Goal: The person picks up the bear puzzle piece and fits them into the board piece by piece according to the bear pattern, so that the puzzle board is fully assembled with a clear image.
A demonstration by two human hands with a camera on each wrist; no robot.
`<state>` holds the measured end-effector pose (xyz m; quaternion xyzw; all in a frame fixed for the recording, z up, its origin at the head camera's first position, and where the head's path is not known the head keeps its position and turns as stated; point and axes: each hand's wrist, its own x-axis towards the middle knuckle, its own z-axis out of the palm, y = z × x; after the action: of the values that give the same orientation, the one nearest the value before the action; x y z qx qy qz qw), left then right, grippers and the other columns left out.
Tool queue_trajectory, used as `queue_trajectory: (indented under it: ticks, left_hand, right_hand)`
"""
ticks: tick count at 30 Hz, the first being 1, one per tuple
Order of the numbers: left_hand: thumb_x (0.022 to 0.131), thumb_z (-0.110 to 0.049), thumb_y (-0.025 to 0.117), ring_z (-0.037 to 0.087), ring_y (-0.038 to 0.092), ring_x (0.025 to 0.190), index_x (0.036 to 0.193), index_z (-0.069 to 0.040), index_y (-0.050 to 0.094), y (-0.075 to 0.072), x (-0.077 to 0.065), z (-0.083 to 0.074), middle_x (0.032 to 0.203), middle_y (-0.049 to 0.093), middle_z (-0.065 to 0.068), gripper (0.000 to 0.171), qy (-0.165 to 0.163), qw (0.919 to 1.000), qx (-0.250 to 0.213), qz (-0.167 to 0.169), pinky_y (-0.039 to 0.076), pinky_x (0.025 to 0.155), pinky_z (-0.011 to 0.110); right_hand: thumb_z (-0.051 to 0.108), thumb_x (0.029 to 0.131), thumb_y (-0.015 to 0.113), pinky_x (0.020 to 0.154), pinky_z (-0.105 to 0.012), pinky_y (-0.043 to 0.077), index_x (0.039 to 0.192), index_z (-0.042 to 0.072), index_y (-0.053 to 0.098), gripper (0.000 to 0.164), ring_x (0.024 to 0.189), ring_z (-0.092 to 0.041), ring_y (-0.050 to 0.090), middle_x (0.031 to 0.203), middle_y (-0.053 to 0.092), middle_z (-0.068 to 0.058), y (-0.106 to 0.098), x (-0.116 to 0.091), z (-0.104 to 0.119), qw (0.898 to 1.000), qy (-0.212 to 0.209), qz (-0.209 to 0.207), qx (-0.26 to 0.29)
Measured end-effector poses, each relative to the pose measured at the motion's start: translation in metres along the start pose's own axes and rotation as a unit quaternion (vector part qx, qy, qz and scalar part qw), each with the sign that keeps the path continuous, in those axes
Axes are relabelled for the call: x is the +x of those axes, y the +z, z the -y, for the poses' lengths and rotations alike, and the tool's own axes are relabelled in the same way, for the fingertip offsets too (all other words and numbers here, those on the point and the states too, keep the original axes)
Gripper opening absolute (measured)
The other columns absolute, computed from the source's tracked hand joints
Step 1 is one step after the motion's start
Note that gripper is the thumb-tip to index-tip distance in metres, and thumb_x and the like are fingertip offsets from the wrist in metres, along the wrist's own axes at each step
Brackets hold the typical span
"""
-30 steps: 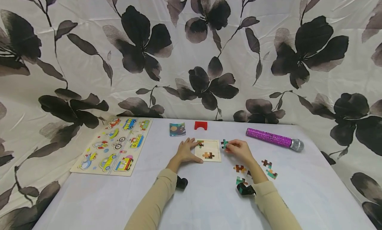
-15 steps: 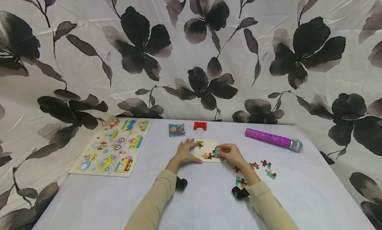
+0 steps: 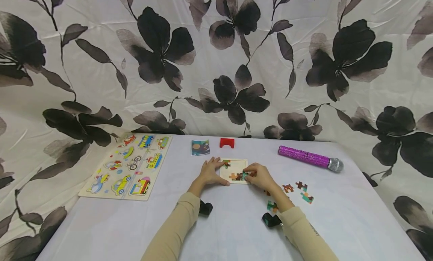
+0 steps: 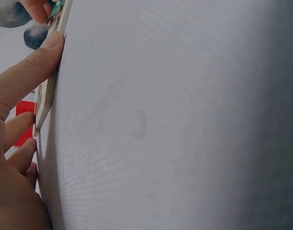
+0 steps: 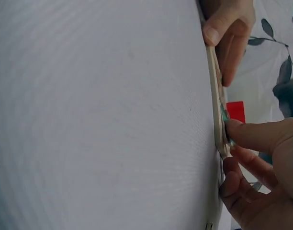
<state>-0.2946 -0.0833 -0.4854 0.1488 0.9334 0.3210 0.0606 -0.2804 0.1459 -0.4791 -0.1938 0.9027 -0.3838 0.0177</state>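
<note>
A small square puzzle board [image 3: 238, 165] lies on the white table in front of me. My left hand [image 3: 210, 173] rests at its left side, fingers spread, the thumb touching the near edge and a fingertip by the upper left corner. Between thumb and fingers my right hand [image 3: 261, 177] pinches a green puzzle piece [image 3: 245, 175] at the board's lower right. Brown jigsaw pieces [image 3: 235, 176] sit just left of it along the bottom, and another piece [image 3: 227, 163] lies in the upper left. In the right wrist view the green piece [image 5: 225, 114] is partly hidden by the thumb.
Several loose jigsaw pieces [image 3: 288, 188] lie to the right, some partly behind the right forearm. A purple microphone [image 3: 304, 157] is at the back right. Behind the board are a red block [image 3: 227, 142] and a picture card [image 3: 200, 147]. A vehicle puzzle board [image 3: 118, 176] lies left.
My right hand has carried the green piece leftward from beside the board onto its lower right, against the brown pieces. My left hand has stayed in place.
</note>
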Motion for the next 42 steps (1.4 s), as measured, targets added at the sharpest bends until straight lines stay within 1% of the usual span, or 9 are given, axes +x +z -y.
queue_trajectory:
  ticks: [3, 14, 17, 21, 23, 27, 32, 37, 42]
  left_hand:
    - [0.063, -0.035, 0.086, 0.037, 0.019, 0.140, 0.137, -0.007, 0.049, -0.001, -0.001, 0.000, 0.147, 0.035, 0.018, 0.087, 0.004, 1.0000, 0.001, -0.003, 0.009, 0.114, 0.052]
    - [0.064, -0.036, 0.084, 0.038, 0.021, 0.139, 0.139, -0.004, 0.045, 0.000, -0.004, 0.006, 0.146, 0.036, 0.021, 0.090, 0.024, 0.9993, -0.019, -0.020, 0.009, 0.113, 0.053]
    - [0.071, -0.033, 0.079, 0.037, 0.027, 0.138, 0.135, -0.002, 0.049, 0.001, -0.006, 0.008, 0.143, 0.040, 0.021, 0.077, 0.020, 0.9962, -0.065, -0.055, 0.013, 0.113, 0.052]
    - [0.079, -0.019, 0.073, 0.035, 0.051, 0.121, 0.118, 0.000, 0.063, 0.004, -0.011, 0.005, 0.122, 0.061, 0.019, 0.044, 0.030, 0.9842, -0.105, -0.139, 0.035, 0.104, 0.049]
    - [0.080, -0.013, 0.072, 0.032, 0.058, 0.110, 0.107, 0.001, 0.067, 0.005, -0.013, -0.001, 0.109, 0.067, 0.016, 0.031, 0.044, 0.9812, -0.102, -0.158, 0.043, 0.097, 0.047]
    - [0.080, -0.009, 0.071, 0.030, 0.058, 0.108, 0.105, 0.000, 0.069, 0.006, -0.015, -0.018, 0.106, 0.067, 0.014, 0.026, 0.069, 0.9894, -0.069, -0.107, 0.044, 0.095, 0.045]
    - [0.078, -0.018, 0.076, 0.027, 0.057, 0.109, 0.112, -0.003, 0.068, 0.011, -0.013, -0.033, 0.111, 0.067, 0.010, 0.038, 0.095, 0.9944, 0.040, -0.024, 0.044, 0.095, 0.042]
    - [0.077, -0.027, 0.077, 0.025, 0.056, 0.104, 0.107, -0.006, 0.072, 0.015, -0.009, -0.038, 0.108, 0.068, 0.007, 0.037, 0.099, 0.9877, 0.119, -0.016, 0.045, 0.087, 0.043]
    - [0.077, -0.025, 0.078, 0.023, 0.055, 0.100, 0.103, -0.009, 0.074, 0.019, -0.005, -0.040, 0.104, 0.067, 0.005, 0.031, 0.096, 0.9880, 0.120, -0.014, 0.044, 0.082, 0.042]
  right_hand:
    - [0.002, 0.082, 0.069, 0.067, -0.026, 0.048, 0.099, -0.005, 0.070, 0.019, 0.080, -0.018, 0.057, 0.105, 0.063, -0.017, 0.001, 0.000, -0.001, 1.000, -0.025, 0.009, -0.005]
    - [0.009, 0.080, 0.073, 0.075, -0.032, 0.050, 0.103, -0.006, 0.069, 0.027, 0.088, -0.023, 0.059, 0.110, 0.062, -0.016, 0.001, 0.001, -0.004, 0.999, -0.038, 0.036, -0.010]
    - [0.010, 0.080, 0.074, 0.074, -0.029, 0.050, 0.102, -0.005, 0.070, 0.027, 0.086, -0.021, 0.058, 0.109, 0.063, -0.016, 0.002, 0.003, -0.005, 0.999, -0.038, 0.033, -0.008]
    - [0.009, 0.078, 0.075, 0.071, -0.027, 0.048, 0.100, -0.004, 0.071, 0.026, 0.084, -0.019, 0.057, 0.108, 0.064, -0.015, 0.002, 0.003, -0.006, 0.999, -0.030, 0.028, -0.001]
    - [0.009, 0.078, 0.075, 0.071, -0.027, 0.047, 0.099, -0.004, 0.071, 0.025, 0.083, -0.019, 0.057, 0.108, 0.064, -0.015, 0.002, 0.003, -0.005, 0.999, -0.028, 0.026, 0.005]
    - [0.009, 0.077, 0.076, 0.071, -0.029, 0.048, 0.096, -0.003, 0.072, 0.023, 0.084, -0.021, 0.058, 0.107, 0.064, -0.016, 0.001, 0.002, -0.006, 0.999, -0.035, 0.024, 0.008]
    - [0.010, 0.079, 0.075, 0.073, -0.032, 0.050, 0.093, -0.004, 0.072, 0.020, 0.087, -0.026, 0.060, 0.105, 0.064, -0.017, 0.002, 0.001, -0.006, 0.999, -0.049, 0.020, 0.006]
    - [0.006, 0.083, 0.070, 0.078, -0.037, 0.051, 0.092, -0.005, 0.073, 0.015, 0.094, -0.029, 0.059, 0.107, 0.062, -0.017, 0.001, 0.001, -0.004, 0.999, -0.046, 0.022, -0.005]
    - [0.004, 0.081, 0.070, 0.074, -0.032, 0.049, 0.090, -0.004, 0.073, 0.011, 0.088, -0.024, 0.057, 0.101, 0.060, -0.014, 0.000, 0.000, -0.003, 0.999, -0.038, 0.015, -0.009]
